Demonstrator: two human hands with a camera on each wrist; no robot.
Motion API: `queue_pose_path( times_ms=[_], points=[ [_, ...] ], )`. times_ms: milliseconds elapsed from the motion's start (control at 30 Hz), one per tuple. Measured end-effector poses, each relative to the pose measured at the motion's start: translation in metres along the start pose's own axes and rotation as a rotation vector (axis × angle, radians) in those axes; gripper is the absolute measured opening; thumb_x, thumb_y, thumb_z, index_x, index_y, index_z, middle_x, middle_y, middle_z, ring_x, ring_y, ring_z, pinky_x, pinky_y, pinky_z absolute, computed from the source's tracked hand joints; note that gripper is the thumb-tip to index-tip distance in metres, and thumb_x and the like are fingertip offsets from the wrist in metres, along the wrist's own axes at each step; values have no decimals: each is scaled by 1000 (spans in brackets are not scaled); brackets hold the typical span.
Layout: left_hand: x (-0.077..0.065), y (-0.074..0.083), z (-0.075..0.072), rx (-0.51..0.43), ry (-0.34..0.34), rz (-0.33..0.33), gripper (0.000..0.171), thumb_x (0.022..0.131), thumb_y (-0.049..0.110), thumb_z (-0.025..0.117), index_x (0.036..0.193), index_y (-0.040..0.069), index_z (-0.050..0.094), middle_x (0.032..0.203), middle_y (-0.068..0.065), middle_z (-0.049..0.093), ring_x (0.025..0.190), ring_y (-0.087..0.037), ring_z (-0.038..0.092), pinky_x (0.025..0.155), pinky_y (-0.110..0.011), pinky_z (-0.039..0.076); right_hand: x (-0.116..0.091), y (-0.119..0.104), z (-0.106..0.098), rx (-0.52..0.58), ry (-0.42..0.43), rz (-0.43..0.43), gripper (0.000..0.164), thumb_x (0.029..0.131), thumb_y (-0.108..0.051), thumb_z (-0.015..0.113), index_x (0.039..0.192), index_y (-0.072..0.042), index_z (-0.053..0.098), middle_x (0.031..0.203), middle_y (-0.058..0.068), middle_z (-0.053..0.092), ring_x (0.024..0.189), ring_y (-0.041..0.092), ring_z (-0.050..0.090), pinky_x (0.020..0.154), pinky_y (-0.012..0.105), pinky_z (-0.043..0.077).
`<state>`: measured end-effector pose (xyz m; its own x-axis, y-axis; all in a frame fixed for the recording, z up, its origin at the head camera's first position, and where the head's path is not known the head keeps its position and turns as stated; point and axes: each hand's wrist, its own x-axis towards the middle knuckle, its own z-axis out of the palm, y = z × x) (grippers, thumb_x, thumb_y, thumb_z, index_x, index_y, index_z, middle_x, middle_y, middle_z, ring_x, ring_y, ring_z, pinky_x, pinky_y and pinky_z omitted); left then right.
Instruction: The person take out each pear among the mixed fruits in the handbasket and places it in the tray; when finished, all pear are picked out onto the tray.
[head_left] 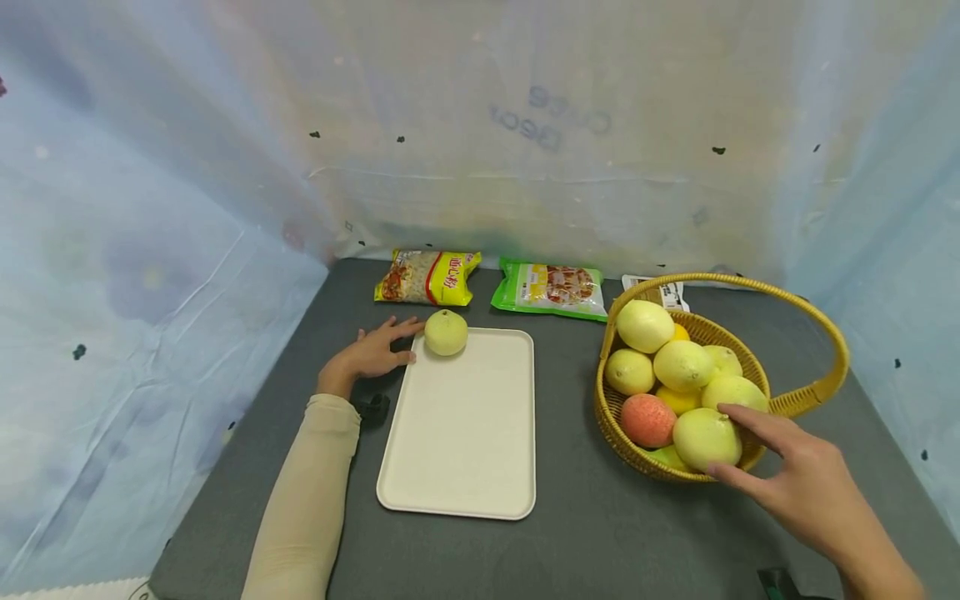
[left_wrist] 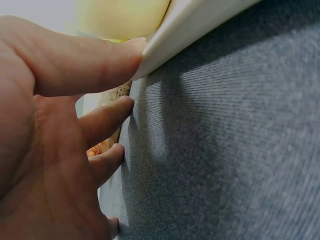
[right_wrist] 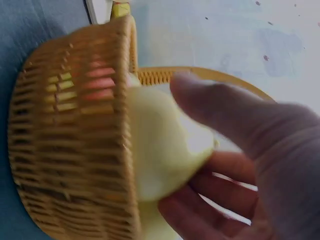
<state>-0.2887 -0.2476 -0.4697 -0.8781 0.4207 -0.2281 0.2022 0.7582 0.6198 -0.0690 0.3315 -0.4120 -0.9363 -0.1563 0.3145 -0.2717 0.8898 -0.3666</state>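
A cream tray (head_left: 459, 425) lies on the dark table. One pale yellow-green pear (head_left: 446, 332) sits on its far left corner. My left hand (head_left: 378, 348) rests at that corner with fingers spread. Its thumb (left_wrist: 95, 65) touches the tray rim in the left wrist view, and a fingertip reaches the pear. On the right stands a woven basket (head_left: 626, 454) full of fruit. My right hand (head_left: 802, 475) has thumb and fingers around another pale green pear (head_left: 705, 439) at the basket's front. In the right wrist view, the fingers (right_wrist: 220, 187) curl along that pear's side, partly hidden.
The basket's tall handle (head_left: 825, 383) arches over its right side. Beside the front pear lies a reddish peach-like fruit (head_left: 648, 420). Along the back are a yellow food packet (head_left: 427, 277), a green one (head_left: 551, 288) and a white one (head_left: 663, 293), before a hanging sheet (head_left: 525, 192).
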Motion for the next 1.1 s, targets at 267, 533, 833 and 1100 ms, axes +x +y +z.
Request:
queue_pose_path(
  times_ms=[267,533,833,1100],
  points=[
    [2,-2,1,-3,-5,-8,70,111,25,66,174,19,36,184,-11,19,171,-45,-2,121,-86,-15,-2,-12,14,22,59,21,75,75,-30,103,141,-14,72,133,20,75,111,39,63,76,62,51],
    [1,0,0,-13,0,-7,69,111,23,66,174,18,36,184,-13,19,170,-47,-2,121,-86,-16,-5,-20,21,31,115,3,82,70,-25,105,145,-20,71,135,16,75,108,34,64,75,53,51],
    [-1,1,0,-8,-10,-18,69,112,23,65,174,19,35,184,-13,18,170,-48,-2,121,-86,-16,8,-35,4,175,208,-84,85,66,-8,105,144,-17,73,131,14,76,107,-26,52,80,-2,48],
    [0,1,0,7,-15,-21,70,112,25,65,174,20,35,184,-13,18,170,-48,-2,121,-86,-16,47,-64,4,342,117,-216,85,72,2,101,149,-16,69,141,7,73,124,-12,62,92,6,55]
  ],
)
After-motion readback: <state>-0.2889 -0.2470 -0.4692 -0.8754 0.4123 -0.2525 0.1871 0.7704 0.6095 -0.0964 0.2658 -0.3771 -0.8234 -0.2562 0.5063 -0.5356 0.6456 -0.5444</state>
